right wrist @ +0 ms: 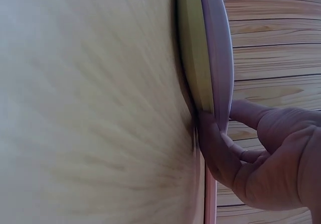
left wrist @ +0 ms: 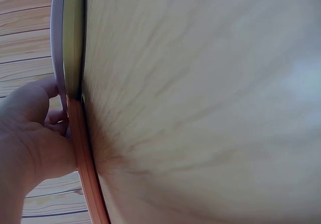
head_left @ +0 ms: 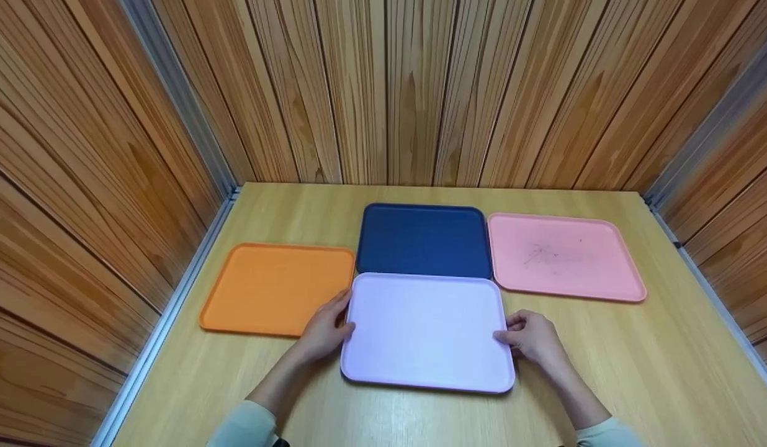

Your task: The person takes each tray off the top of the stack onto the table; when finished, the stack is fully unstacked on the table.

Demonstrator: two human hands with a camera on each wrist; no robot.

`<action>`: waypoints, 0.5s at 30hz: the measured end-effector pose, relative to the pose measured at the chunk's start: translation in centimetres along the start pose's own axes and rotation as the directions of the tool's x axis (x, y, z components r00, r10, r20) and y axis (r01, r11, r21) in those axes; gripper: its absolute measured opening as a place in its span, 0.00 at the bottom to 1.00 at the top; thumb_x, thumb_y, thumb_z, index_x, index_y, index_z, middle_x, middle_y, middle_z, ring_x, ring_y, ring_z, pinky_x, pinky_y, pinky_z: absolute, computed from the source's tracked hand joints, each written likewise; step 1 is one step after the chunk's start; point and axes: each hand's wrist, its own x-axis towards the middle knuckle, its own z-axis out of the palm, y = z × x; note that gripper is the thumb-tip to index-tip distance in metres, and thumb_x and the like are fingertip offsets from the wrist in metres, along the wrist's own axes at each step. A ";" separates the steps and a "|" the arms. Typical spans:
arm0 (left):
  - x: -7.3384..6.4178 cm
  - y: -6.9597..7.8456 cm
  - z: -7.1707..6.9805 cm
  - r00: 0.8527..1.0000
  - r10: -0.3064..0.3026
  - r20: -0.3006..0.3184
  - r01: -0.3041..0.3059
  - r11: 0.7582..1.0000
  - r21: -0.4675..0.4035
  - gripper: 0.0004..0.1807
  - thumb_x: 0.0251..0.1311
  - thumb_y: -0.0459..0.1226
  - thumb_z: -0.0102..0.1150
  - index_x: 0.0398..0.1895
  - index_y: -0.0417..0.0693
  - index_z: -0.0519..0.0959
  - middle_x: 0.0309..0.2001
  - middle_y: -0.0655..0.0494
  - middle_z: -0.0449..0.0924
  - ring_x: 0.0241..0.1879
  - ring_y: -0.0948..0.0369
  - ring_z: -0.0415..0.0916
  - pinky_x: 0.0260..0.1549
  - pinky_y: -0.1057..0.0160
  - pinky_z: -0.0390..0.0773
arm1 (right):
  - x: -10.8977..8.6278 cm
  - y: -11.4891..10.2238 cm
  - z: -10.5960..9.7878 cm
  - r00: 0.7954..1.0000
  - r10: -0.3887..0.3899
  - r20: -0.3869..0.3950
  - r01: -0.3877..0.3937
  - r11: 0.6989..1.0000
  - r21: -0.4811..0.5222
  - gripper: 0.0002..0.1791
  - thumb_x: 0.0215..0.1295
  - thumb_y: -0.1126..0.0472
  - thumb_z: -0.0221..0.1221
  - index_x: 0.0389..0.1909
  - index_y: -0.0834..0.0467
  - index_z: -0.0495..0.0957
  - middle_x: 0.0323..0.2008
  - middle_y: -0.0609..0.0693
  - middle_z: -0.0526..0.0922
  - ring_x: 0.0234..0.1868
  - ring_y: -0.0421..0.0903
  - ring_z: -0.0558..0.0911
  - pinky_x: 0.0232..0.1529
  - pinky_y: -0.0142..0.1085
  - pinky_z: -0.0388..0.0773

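Observation:
A lavender tray [head_left: 427,335] lies flat at the front middle of the table. The wrist views show a yellow tray [right wrist: 194,48] directly beneath it, hidden from above. My left hand [head_left: 324,326] holds the lavender tray's left edge, its thumb on the rim and its fingers reaching along the side beside the orange tray [head_left: 272,288]. At the opposite edge, my right hand [head_left: 535,338] pinches the lavender tray, thumb over the rim. In the right wrist view, a finger of that hand comes low against the yellow tray's side.
Behind the lavender tray lies a dark blue tray [head_left: 424,239], with a pink tray [head_left: 569,257] bearing dark marks to its right. Wood-plank walls [head_left: 414,93] enclose the wooden table [head_left: 638,372] at the back and sides, with metal rails [head_left: 166,323] along its side edges.

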 end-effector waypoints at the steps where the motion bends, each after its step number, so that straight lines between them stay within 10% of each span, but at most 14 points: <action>1: 0.0 0.0 0.0 1.000 0.003 -0.001 -0.003 1.000 -0.001 0.38 0.70 0.40 0.60 0.80 0.48 0.56 0.79 0.51 0.53 0.77 0.49 0.50 0.74 0.46 0.50 | 0.0 0.0 0.0 1.000 -0.008 -0.008 0.008 1.000 -0.023 0.15 0.55 0.70 0.71 0.39 0.71 0.77 0.27 0.54 0.80 0.23 0.44 0.81 0.23 0.37 0.82; 15: 0.0 -0.2 0.0 0.999 0.035 -0.005 -0.035 0.999 -0.007 0.39 0.69 0.39 0.61 0.79 0.47 0.57 0.79 0.49 0.54 0.77 0.48 0.50 0.73 0.45 0.51 | 0.1 -0.2 0.2 0.996 -0.070 -0.053 0.061 0.986 -0.155 0.06 0.56 0.71 0.67 0.29 0.68 0.79 0.21 0.50 0.78 0.21 0.43 0.77 0.21 0.34 0.75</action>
